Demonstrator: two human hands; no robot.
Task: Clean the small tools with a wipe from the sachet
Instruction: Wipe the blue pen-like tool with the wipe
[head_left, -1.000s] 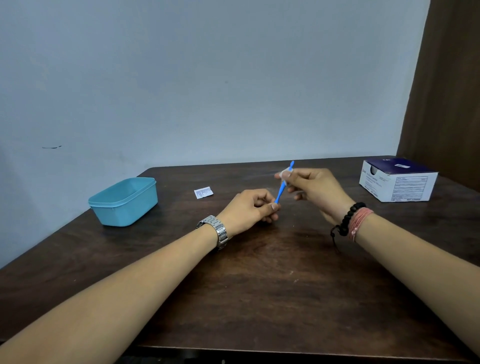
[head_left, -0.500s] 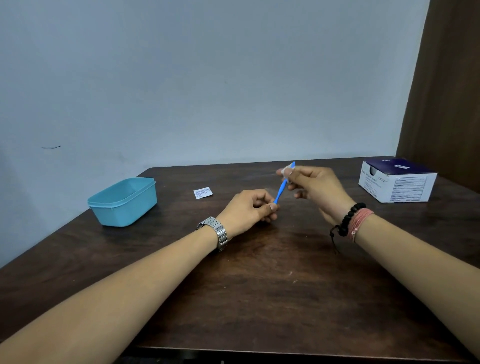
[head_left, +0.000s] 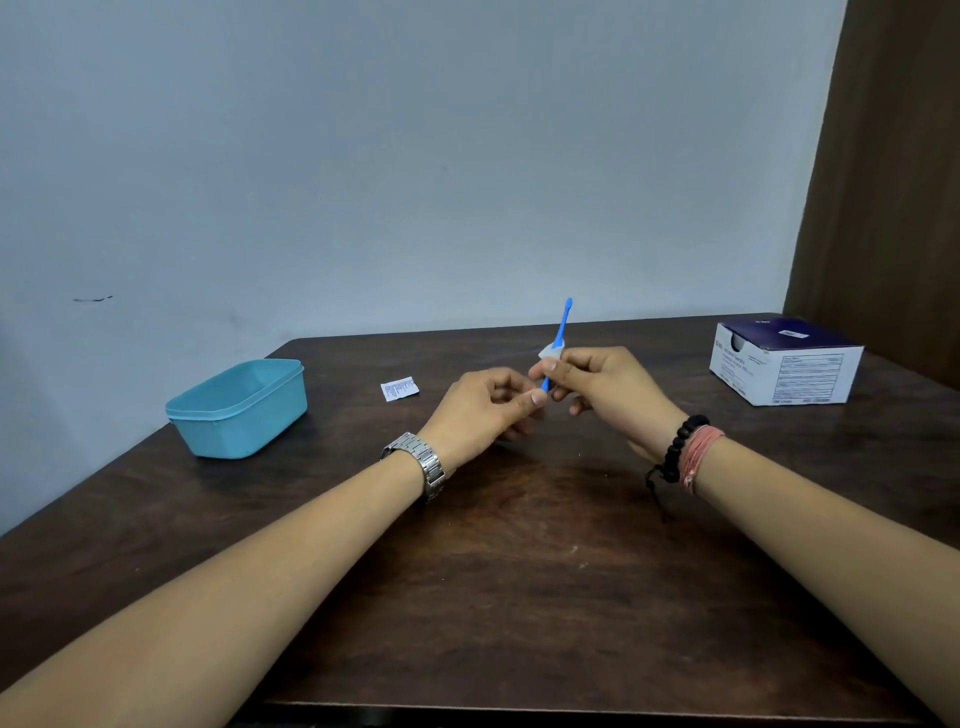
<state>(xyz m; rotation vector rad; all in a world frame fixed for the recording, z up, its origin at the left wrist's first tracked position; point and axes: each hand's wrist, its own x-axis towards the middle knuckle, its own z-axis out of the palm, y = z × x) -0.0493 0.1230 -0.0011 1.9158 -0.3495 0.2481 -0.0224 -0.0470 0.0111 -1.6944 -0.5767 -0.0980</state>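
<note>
A thin blue plastic tool (head_left: 562, 325) stands nearly upright above the middle of the dark wooden table (head_left: 519, 571). My left hand (head_left: 483, 410) pinches its lower end between thumb and fingers. My right hand (head_left: 597, 387) pinches a small white wipe (head_left: 550, 352) wrapped round the tool's lower shaft, just above the left fingers. The upper half of the tool sticks out above the wipe. A small torn white sachet (head_left: 399, 388) lies flat on the table to the left of my hands.
A light blue plastic tub (head_left: 239, 410) sits at the table's left side near the wall. A white and dark blue carton (head_left: 787, 369) stands at the right rear. A brown curtain (head_left: 893, 182) hangs at the far right.
The wipe in my right hand has slid down the tool from near its tip to the lower shaft, baring the upper half. My hands have come closer together.
</note>
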